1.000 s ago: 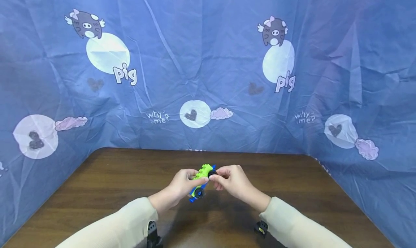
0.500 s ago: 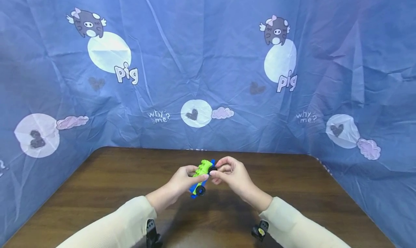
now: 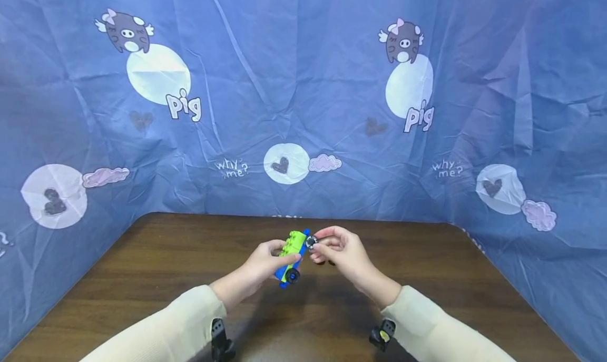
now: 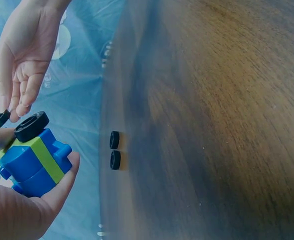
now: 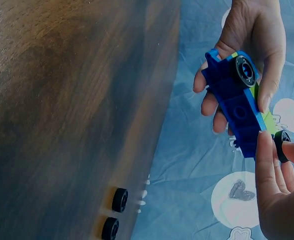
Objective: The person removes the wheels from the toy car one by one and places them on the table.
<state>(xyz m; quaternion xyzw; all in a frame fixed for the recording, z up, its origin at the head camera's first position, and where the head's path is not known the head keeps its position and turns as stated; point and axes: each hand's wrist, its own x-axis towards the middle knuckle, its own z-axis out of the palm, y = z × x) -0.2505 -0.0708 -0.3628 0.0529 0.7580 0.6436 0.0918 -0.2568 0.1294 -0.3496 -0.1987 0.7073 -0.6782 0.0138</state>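
Note:
My left hand (image 3: 256,271) grips a toy car (image 3: 294,242) of lime-green and blue building blocks, held tilted above the table. One black wheel (image 3: 292,275) sits on the car's near end; the right wrist view shows the blue hollow underside (image 5: 239,110). Between thumb and fingers, my right hand (image 3: 350,254) pinches a loose black wheel (image 3: 311,242) close to the car's far end. In the right wrist view that held wheel (image 5: 282,145) stands on edge beside the green part. The car's opposite side is largely covered by the left hand.
Two more black wheels, one nearer (image 4: 115,160) and one beside it (image 4: 114,140), stand on the brown wooden table (image 3: 189,246). Blue printed cloth (image 3: 294,98) hangs behind and at both sides of it.
The pinched wheel has come away from the car's side, and its face now turns toward the head camera. My right hand has drawn slightly up; the left keeps its grip on the car.

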